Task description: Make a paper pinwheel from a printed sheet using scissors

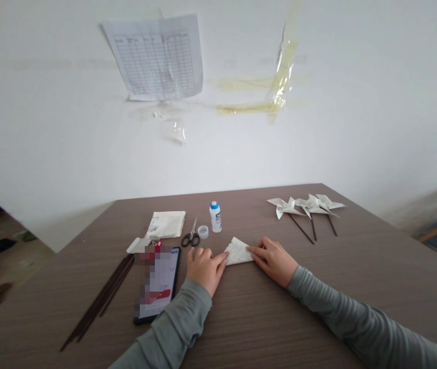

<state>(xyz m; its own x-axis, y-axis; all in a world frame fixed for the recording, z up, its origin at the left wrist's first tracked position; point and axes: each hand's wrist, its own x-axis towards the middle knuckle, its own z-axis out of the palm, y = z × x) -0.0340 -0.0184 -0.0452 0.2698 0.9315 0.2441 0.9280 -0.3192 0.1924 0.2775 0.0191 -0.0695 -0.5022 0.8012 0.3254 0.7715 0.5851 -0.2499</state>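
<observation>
A printed sheet of paper folded into a triangle (238,252) lies on the table between my hands, its peak pointing away from me. My left hand (206,269) has its thumb and index finger closed on the left corner, the other fingers curled. At the right corner, my right hand (274,260) holds the paper with thumb and fingertips together. Just beyond the paper stand a white glue bottle with a blue cap (215,217) and a small clear cap (203,232). Black-handled scissors (191,237) lie beside that cap.
On the left are a stack of paper squares (166,224), a phone (160,287) and several dark sticks (99,297). Three paper pinwheels on sticks (310,205) rest at the back right of the brown table (249,318). Behind it rises a white wall with a taped sheet (157,59).
</observation>
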